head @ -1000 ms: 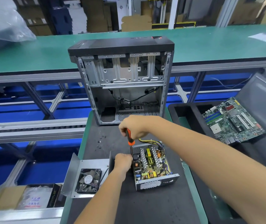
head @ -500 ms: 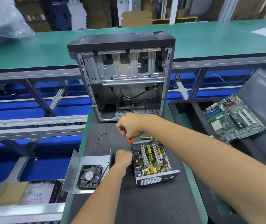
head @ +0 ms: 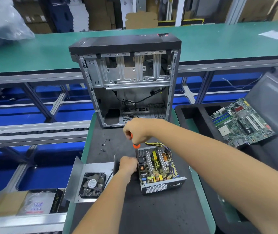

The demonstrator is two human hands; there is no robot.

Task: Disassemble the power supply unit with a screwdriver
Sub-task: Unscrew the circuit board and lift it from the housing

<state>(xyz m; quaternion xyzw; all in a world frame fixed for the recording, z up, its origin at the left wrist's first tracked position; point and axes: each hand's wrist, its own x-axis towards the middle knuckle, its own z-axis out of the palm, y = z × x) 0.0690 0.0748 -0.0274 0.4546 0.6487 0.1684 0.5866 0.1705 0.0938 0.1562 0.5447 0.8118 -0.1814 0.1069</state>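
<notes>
The open power supply unit (head: pixel 158 168) lies on the black mat (head: pixel 151 213), its circuit board with yellow and copper parts exposed. My right hand (head: pixel 137 131) grips the orange-handled screwdriver (head: pixel 135 145), held upright over the unit's far left corner. My left hand (head: pixel 128 163) holds the unit's left wall, fingers curled at its edge. The screwdriver's tip is hidden behind that wall. The removed metal cover with its black fan (head: pixel 92 184) lies to the left.
An empty computer case (head: pixel 126 78) stands upright at the far end of the mat. Several small screws (head: pixel 104 146) lie loose left of the unit. A motherboard (head: pixel 241 123) rests in a dark tray on the right. Boxes (head: pixel 25 203) sit at lower left.
My right hand with the screwdriver has lifted slightly and twisted; the orange handle shows less. The left hand stays at the unit's left wall.
</notes>
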